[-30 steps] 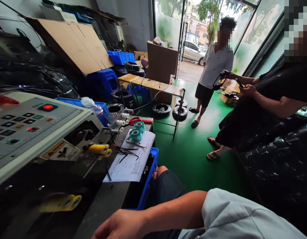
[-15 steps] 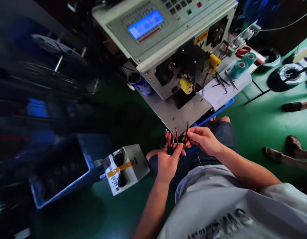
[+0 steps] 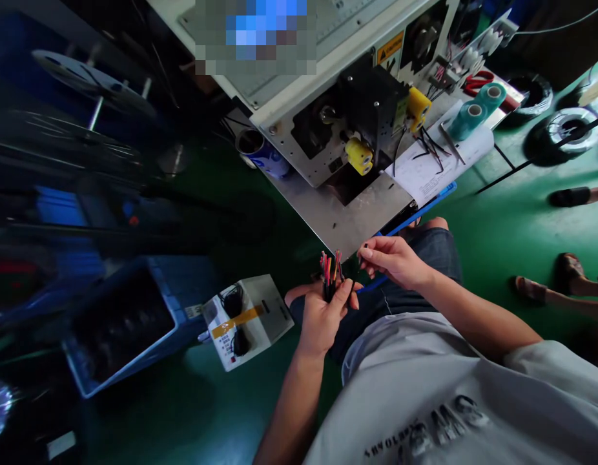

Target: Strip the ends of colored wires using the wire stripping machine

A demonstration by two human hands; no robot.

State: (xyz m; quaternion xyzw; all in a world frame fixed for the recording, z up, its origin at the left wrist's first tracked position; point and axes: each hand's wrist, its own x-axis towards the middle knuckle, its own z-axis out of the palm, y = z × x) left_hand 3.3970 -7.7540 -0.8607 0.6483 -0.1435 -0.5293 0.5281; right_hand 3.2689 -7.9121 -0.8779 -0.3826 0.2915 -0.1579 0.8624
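1. The wire bundle (image 3: 330, 270) sits in the left hand (image 3: 323, 313), standing up past the thumb and forefinger. Its long axis runs roughly lengthwise with the left forearm, and the bared coloured ends, red, yellow and orange among them, point away from the body.
2. The left fingers are closed around the dark lower part of the bundle, with the thumb laid across it.
3. The right hand (image 3: 392, 259) is just to the right of the bundle, so from its fingertips the coloured ends lie leftward, across a narrow gap. The left hand is nearer, being the one that grips it.
4. The right thumb and forefinger are pinched narrow on a small dark piece (image 3: 365, 247), probably a wire end, though it is too small to be sure.
5. Beyond both hands' fingers is the machine (image 3: 328, 71); its orange-headed label (image 3: 390, 48), up and away from the right fingertips, reads "CAUTION".
6. The printed sheet (image 3: 419, 177), ahead and to the right of the right fingers, carries text too fine to read.
7. Left of the left fingers, the white carton (image 3: 272, 310) bears small dark print, not legible.
8. Behind the fingers, toward the body, the shirt (image 3: 425, 368) shows large dark lettering, upside down.
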